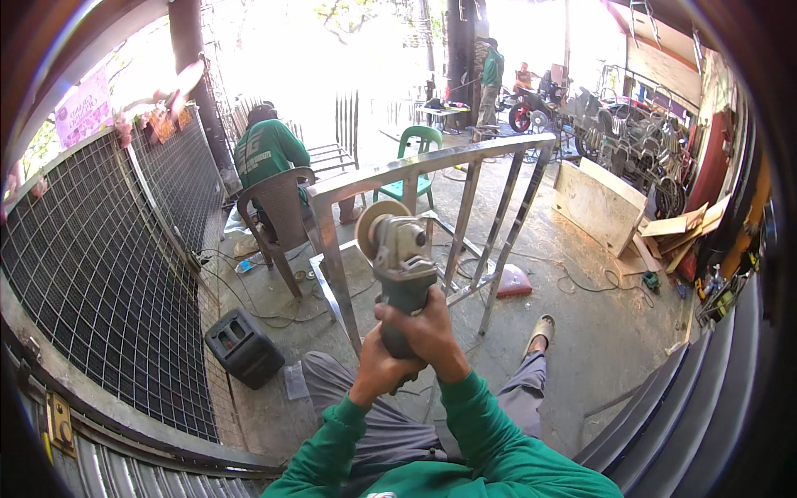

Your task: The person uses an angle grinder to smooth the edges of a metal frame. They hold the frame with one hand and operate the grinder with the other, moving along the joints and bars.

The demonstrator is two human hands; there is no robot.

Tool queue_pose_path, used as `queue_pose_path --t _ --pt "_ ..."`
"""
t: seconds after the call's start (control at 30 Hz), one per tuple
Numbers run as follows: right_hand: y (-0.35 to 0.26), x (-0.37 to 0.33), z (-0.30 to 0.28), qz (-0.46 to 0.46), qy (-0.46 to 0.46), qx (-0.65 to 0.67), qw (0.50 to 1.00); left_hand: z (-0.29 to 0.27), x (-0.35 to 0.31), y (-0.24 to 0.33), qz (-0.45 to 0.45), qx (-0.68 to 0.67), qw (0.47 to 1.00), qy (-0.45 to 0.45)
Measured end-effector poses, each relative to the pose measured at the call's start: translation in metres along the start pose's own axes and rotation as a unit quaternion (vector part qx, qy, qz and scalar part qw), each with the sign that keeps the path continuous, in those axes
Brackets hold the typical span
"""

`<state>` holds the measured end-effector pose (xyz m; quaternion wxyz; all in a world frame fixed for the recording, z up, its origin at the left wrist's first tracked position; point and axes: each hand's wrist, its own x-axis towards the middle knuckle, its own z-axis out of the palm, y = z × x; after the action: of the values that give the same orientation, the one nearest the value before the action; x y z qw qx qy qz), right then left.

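- Right now we hold a grey-bodied handheld angle grinder with a round tan disc (397, 249) up in front of us, both hands wrapped around its dark rear handle
- Our left hand (378, 365) is clenched on the lower part of the handle, fingers curled tight around it
- Our right hand (430, 332) grasps the handle just above, its fingers folded over the top of the left one, so the two hands touch
- We see the grinder's disc sitting at the upper left of the tool, right against the top rail of a silvery stainless-steel railing frame with upright bars (465, 158), near the frame's left corner post
- Our green long sleeves come up from the lower edge, and our grey trousers and one sandalled foot (540, 329) show below the frame
- Beside us on the left stands a dark wire-mesh gate panel (108, 274), with a small black boxy speaker (242, 346) on the concrete floor near it
- Behind the frame another person in a green shirt (266, 153) sits on a brown plastic chair (278, 212), back turned to us
- A green plastic chair (417, 149) stands farther back, and plywood boards (599, 203) lean at the right
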<state>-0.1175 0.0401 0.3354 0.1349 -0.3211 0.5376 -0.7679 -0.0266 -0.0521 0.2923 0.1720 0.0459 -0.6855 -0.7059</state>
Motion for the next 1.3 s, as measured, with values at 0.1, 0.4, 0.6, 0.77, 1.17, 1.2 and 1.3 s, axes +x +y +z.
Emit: queue_pose_path --t 0.1,0.4,0.6,0.77,1.17,1.2,1.3 --pt "0.0 0.009 -0.018 -0.014 0.044 0.018 0.999 0.011 0.021 0.001 -0.001 0.033 0.999 -0.014" --pt "-0.003 0.048 -0.045 -0.056 0.037 0.016 0.998 0.025 0.065 0.01 0.024 0.043 0.999 -0.02" --pt "0.005 0.047 -0.045 -0.02 0.036 0.048 0.998 0.026 0.059 0.013 -0.004 0.049 0.999 -0.019" --pt "0.001 0.048 -0.043 -0.018 0.035 0.059 0.997 0.023 0.062 0.011 0.005 0.06 0.998 -0.013" --pt "0.001 0.048 -0.043 -0.026 0.042 0.054 0.997 0.027 0.058 0.017 0.025 0.052 0.998 -0.004" --pt "0.0 0.049 -0.043 -0.052 0.037 0.056 0.996 0.026 0.059 0.019 0.021 0.057 0.998 -0.007" --pt "-0.001 0.05 -0.044 -0.022 0.027 0.072 0.997 0.028 0.057 0.022 -0.001 0.058 0.998 -0.01"
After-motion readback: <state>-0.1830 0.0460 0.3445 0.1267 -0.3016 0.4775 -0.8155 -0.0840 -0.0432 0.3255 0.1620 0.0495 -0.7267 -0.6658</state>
